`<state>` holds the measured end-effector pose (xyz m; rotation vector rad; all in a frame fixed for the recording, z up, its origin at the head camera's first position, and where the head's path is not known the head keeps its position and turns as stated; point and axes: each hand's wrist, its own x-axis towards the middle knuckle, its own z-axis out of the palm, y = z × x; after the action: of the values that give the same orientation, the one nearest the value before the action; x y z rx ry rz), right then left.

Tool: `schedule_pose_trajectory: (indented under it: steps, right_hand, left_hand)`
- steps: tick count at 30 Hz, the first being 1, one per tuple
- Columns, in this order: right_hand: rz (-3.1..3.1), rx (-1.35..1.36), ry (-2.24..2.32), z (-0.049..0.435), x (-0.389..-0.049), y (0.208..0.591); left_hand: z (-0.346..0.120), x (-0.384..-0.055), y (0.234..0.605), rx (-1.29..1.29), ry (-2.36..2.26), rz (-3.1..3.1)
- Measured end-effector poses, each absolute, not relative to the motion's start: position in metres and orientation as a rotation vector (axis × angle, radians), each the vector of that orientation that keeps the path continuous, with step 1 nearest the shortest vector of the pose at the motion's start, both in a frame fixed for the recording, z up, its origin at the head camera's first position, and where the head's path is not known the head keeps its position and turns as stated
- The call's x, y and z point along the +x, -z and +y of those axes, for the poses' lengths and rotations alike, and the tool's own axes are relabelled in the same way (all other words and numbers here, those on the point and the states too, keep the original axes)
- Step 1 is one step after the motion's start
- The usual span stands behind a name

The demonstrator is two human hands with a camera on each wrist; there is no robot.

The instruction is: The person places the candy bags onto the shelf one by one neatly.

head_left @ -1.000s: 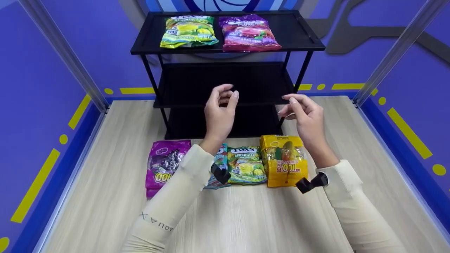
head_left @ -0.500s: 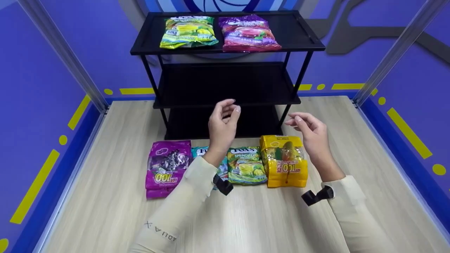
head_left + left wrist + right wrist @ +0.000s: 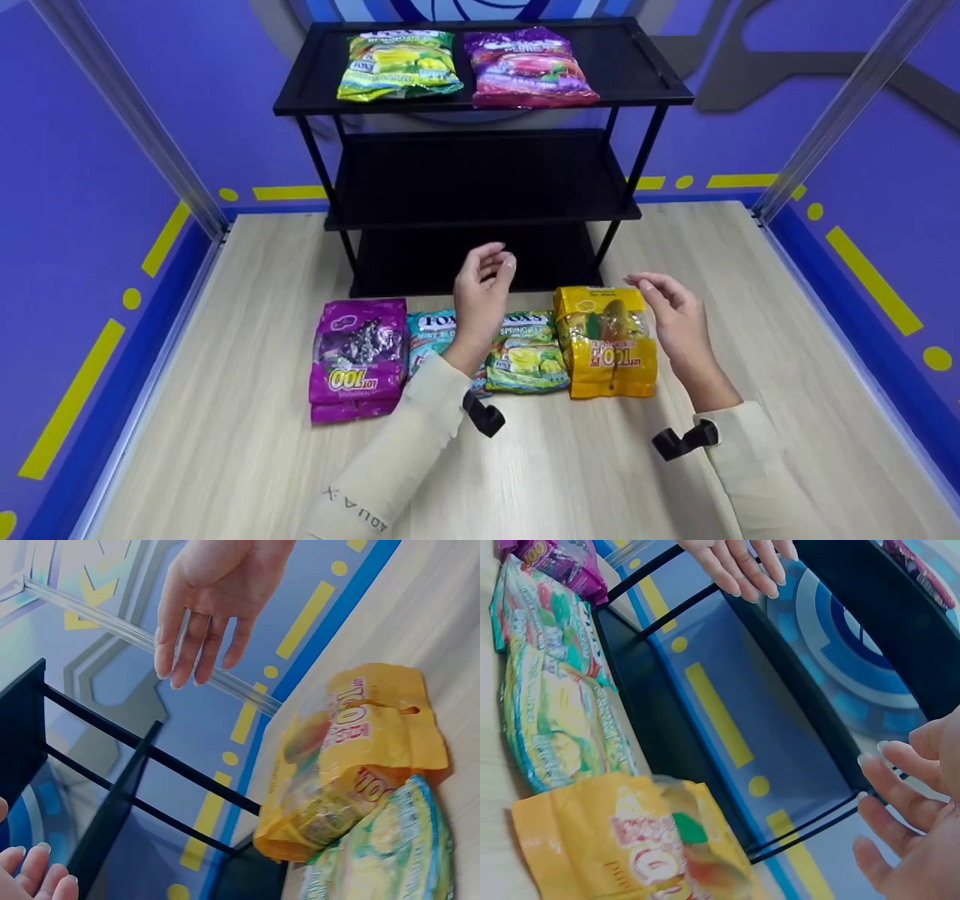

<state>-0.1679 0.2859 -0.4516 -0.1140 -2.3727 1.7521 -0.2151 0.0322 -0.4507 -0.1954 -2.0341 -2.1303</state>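
My left hand [image 3: 482, 304] hovers with loosely bent fingers above the table bags, holding nothing; its forearm partly hides a teal Fox's candy bag [image 3: 429, 343]. Right of that bag lies a green Fox's Spring Tea candy bag [image 3: 529, 360]. My right hand [image 3: 681, 326], likewise holding nothing, is beside a yellow candy bag [image 3: 611, 360] at the row's right end. At the left end is a purple candy bag [image 3: 356, 360]. In the left wrist view, the right hand [image 3: 217, 604] shows its palm, with fingers fairly straight and apart from the yellow bag [image 3: 360, 742].
Behind the row stands a black three-tier shelf rack [image 3: 480, 180]. Its top tier bears a yellow-green candy bag [image 3: 401, 67] and a purple-pink candy bag [image 3: 531, 71]. Blue-purple panels [image 3: 82, 150] enclose the wooden table [image 3: 247, 390] at the back and sides.
Both hands have drawn back from the front of the rack toward the person, sinking lower in the head view and shifting slightly right. The bags and rack stay in place.
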Motion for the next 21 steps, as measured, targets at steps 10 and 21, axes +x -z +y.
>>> schedule_pose_trajectory:
  steps: [10, 21]
  right_hand:
    - [-2.391, -0.329, -1.767, 0.298, -0.164, 0.479]
    - [-2.372, -0.487, -1.857, 0.306, -0.159, 0.502]
  left_hand:
    - [0.042, -0.207, 0.474, -0.119, 2.195, -2.116]
    - [0.055, -0.198, 0.500, -0.073, 2.226, -2.187]
